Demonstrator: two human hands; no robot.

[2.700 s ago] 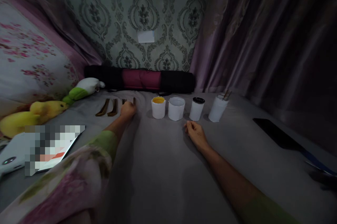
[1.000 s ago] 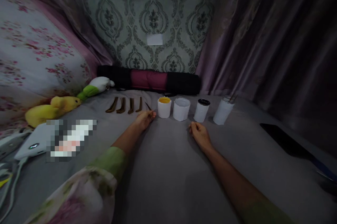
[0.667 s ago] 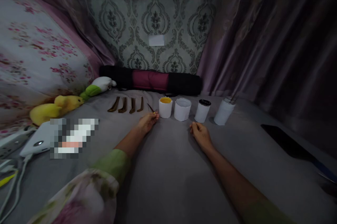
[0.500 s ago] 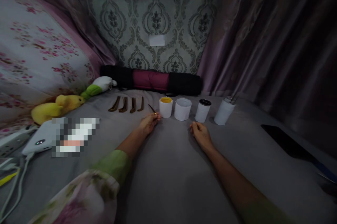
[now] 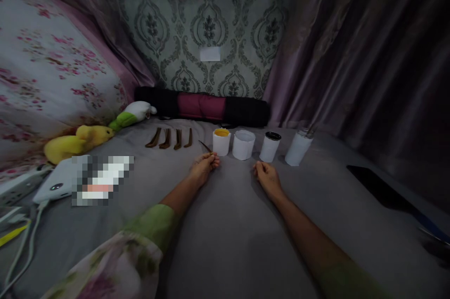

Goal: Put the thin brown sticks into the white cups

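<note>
While the left hand (image 5: 206,168) pinches a thin stick (image 5: 205,146) in its fingers just left of the yellow cup (image 5: 221,142), the right hand (image 5: 267,178) lies right of it, fingers curled, empty.

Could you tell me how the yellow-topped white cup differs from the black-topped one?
The yellow-topped white cup has a yellow rim and stands leftmost, near the left hand; the black-topped white cup has a black rim and stands third, beyond the right hand. Both stand upright.
</note>
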